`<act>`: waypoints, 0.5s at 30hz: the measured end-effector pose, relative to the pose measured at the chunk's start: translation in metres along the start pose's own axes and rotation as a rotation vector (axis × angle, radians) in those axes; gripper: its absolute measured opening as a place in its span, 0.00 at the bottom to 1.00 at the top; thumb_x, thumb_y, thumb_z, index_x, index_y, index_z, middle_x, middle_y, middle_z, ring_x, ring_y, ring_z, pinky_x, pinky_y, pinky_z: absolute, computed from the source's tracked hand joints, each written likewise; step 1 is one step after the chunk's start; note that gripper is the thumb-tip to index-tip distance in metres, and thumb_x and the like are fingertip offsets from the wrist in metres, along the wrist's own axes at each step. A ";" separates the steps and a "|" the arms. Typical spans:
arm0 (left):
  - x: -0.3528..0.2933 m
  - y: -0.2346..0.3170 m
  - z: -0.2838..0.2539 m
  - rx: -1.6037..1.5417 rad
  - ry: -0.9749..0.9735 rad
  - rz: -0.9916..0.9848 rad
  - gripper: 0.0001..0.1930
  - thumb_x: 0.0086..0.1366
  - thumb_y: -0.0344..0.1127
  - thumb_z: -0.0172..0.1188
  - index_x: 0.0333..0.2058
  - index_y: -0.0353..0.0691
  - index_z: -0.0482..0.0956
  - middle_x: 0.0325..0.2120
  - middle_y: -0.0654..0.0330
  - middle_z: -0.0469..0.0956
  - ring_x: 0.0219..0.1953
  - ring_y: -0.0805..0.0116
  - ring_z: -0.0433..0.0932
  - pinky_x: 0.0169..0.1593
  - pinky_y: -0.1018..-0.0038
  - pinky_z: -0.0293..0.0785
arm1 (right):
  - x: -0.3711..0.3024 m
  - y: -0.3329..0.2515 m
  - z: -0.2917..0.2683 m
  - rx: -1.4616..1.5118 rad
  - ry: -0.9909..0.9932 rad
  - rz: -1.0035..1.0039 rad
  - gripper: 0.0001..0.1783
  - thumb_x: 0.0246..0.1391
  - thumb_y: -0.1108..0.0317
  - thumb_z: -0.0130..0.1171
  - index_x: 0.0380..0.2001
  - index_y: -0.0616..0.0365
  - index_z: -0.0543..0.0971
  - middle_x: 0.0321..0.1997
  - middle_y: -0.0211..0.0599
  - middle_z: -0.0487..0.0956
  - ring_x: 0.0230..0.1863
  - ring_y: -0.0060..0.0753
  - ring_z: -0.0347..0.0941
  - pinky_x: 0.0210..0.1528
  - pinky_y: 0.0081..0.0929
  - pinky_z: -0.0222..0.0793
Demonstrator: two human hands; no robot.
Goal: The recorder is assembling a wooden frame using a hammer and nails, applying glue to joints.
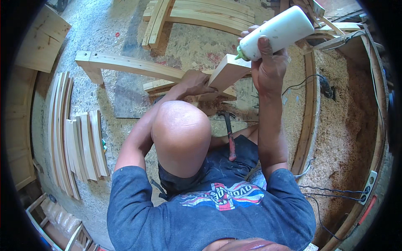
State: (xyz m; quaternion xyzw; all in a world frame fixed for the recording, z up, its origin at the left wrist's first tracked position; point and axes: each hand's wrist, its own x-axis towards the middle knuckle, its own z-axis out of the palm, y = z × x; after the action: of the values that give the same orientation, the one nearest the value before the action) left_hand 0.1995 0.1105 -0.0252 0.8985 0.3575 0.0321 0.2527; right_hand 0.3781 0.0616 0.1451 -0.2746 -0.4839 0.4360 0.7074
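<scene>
My right hand (270,69) is wrapped round a white squeeze bottle (282,33), tilted with its green nozzle down and to the left. The nozzle tip is at the top end of a pale wooden board (226,73), close above or touching it; I cannot tell which. My left hand (196,83) grips the wooden frame where that board meets a long wooden beam (134,65). The beam runs leftward to a short leg (94,75). My raised knee is just below the left hand. A hammer (230,136) with a red grip lies by my right leg.
Stacked wooden slats (209,14) lie at the far side, and more slats (86,146) lie on the left floor. Wood shavings (339,138) cover the right side, beyond a long timber edge (307,113). Black cables run to a power strip (368,187) at lower right.
</scene>
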 end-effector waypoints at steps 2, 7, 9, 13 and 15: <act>0.001 -0.002 0.000 0.001 -0.033 -0.008 0.33 0.55 0.70 0.63 0.47 0.49 0.84 0.32 0.49 0.85 0.35 0.47 0.84 0.41 0.56 0.77 | 0.001 0.005 -0.001 -0.017 -0.029 0.040 0.25 0.60 0.64 0.67 0.54 0.64 0.70 0.46 0.46 0.80 0.48 0.42 0.80 0.52 0.42 0.81; 0.001 -0.004 0.002 -0.015 -0.035 -0.003 0.35 0.55 0.71 0.63 0.48 0.47 0.83 0.33 0.50 0.85 0.35 0.47 0.84 0.41 0.57 0.78 | 0.002 0.011 -0.002 0.010 -0.013 0.054 0.23 0.60 0.64 0.67 0.52 0.64 0.72 0.46 0.46 0.80 0.48 0.41 0.80 0.51 0.40 0.81; 0.001 -0.003 0.003 -0.024 -0.006 -0.002 0.34 0.55 0.70 0.63 0.47 0.46 0.84 0.32 0.49 0.85 0.34 0.47 0.84 0.40 0.57 0.78 | 0.002 0.008 -0.006 -0.038 0.021 0.011 0.23 0.60 0.65 0.67 0.52 0.65 0.71 0.46 0.46 0.80 0.48 0.41 0.80 0.51 0.39 0.81; 0.003 -0.001 0.003 -0.020 -0.044 -0.058 0.29 0.56 0.66 0.65 0.47 0.50 0.85 0.33 0.51 0.85 0.38 0.48 0.84 0.43 0.57 0.78 | 0.000 0.000 -0.020 -0.076 0.045 0.001 0.23 0.60 0.66 0.67 0.53 0.65 0.71 0.46 0.46 0.80 0.48 0.40 0.80 0.52 0.39 0.81; 0.004 -0.002 0.003 0.007 -0.056 -0.063 0.28 0.56 0.64 0.66 0.46 0.51 0.86 0.34 0.51 0.85 0.37 0.49 0.84 0.44 0.58 0.78 | -0.001 -0.004 -0.027 -0.086 0.035 -0.006 0.23 0.60 0.66 0.67 0.53 0.65 0.71 0.45 0.46 0.80 0.48 0.40 0.80 0.52 0.39 0.81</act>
State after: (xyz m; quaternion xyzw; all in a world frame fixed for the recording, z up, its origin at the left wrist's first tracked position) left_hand 0.2023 0.1131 -0.0291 0.8882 0.3785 -0.0024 0.2605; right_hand 0.4040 0.0603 0.1375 -0.3108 -0.4906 0.4080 0.7044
